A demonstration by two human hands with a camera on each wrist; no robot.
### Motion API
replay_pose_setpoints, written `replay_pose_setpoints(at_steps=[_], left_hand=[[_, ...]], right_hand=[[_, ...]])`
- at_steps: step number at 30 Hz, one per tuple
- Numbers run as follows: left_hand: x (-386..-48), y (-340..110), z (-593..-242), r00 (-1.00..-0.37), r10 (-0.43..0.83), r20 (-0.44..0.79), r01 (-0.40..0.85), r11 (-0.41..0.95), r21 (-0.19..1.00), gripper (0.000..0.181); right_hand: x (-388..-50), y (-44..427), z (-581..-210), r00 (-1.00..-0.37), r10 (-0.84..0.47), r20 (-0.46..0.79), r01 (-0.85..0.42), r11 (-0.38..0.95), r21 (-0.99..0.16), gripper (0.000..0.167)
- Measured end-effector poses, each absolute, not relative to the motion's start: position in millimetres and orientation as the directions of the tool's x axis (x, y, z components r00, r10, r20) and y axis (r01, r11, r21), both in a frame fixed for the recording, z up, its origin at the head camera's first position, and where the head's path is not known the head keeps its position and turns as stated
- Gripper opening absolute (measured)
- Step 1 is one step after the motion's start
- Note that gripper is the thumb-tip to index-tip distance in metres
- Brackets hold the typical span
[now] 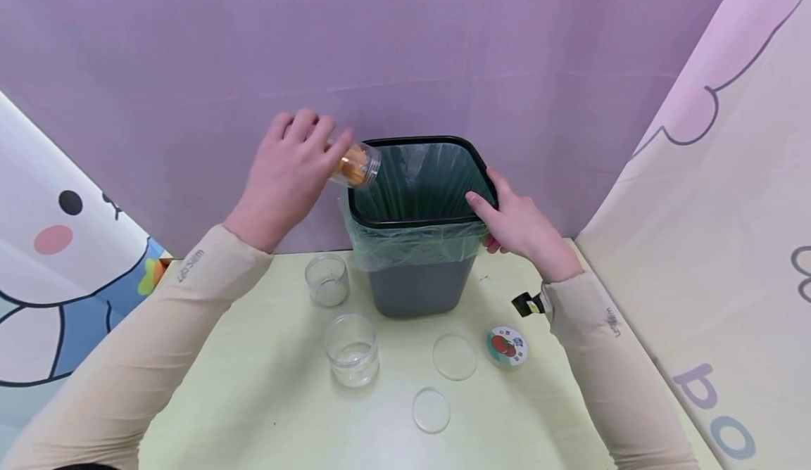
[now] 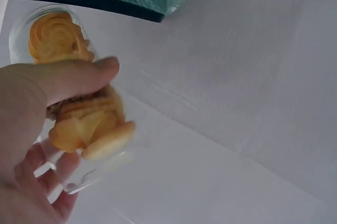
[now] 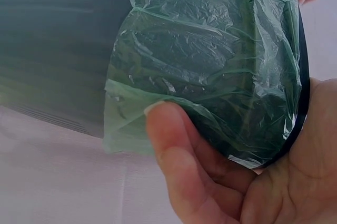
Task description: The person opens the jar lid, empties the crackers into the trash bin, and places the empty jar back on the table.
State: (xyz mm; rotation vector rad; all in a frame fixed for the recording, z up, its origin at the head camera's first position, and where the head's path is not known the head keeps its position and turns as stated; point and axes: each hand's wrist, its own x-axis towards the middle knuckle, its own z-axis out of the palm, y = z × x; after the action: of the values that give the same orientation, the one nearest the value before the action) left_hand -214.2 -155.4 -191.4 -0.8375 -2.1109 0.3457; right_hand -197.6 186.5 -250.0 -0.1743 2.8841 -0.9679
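Note:
My left hand [image 1: 291, 167] grips a clear jar [image 1: 374, 167] that lies tipped on its side, its mouth at the left rim of a grey trash bin [image 1: 415, 294]. Swirled, golden cookies [image 2: 55, 37] fill much of the jar in the left wrist view, with the thumb across its side. A green plastic bag [image 1: 418, 248] lines the bin and folds over the outside below the black rim. On the bin's right side, my right hand [image 1: 522, 224] holds the rim, thumb over the inner edge and fingers against the outside. The bin's bottom inside is hidden.
Two clear jars [image 1: 352, 357] stand on the pale yellow table [image 1: 253, 385] left of and before the bin. Two clear round rings or lids [image 1: 454, 357] and a round lid with red fruit printed on it [image 1: 507, 346] lie at the front right. A purple curtain [image 1: 405, 48] hangs behind.

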Motion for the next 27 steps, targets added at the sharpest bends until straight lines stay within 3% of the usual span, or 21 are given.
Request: replay_pose_setpoints(at_steps=[5, 13, 20, 27], left_hand=[[-215.1, -153.1, -189.4, -0.414, 0.723, 0.553, 0.386, 0.689, -0.613, 0.051], [-214.4, -150.6, -183.5, -0.377, 0.754, 0.538, 0.372, 0.656, -0.657, 0.054], [-213.1, -151.4, -177.4, -0.349, 0.731, 0.587, 0.377, 0.683, -0.626, 0.049], [-213.5, -163.7, -177.4, -0.424, 0.642, 0.638, 0.430, 0.763, -0.482, 0.050]], right_hand=[[-197.9, 186.0, -250.1, -0.989, -0.140, -0.050, -0.082, 0.794, -0.602, 0.086], [-198.3, 185.6, -250.7, -0.990, -0.137, -0.042, -0.084, 0.793, -0.603, 0.087], [-199.8, 185.1, -251.8, -0.990, -0.138, -0.036, -0.088, 0.793, -0.603, 0.090], [-200.0, 183.5, -251.7, -0.990, -0.137, -0.037, -0.087, 0.794, -0.602, 0.091]])
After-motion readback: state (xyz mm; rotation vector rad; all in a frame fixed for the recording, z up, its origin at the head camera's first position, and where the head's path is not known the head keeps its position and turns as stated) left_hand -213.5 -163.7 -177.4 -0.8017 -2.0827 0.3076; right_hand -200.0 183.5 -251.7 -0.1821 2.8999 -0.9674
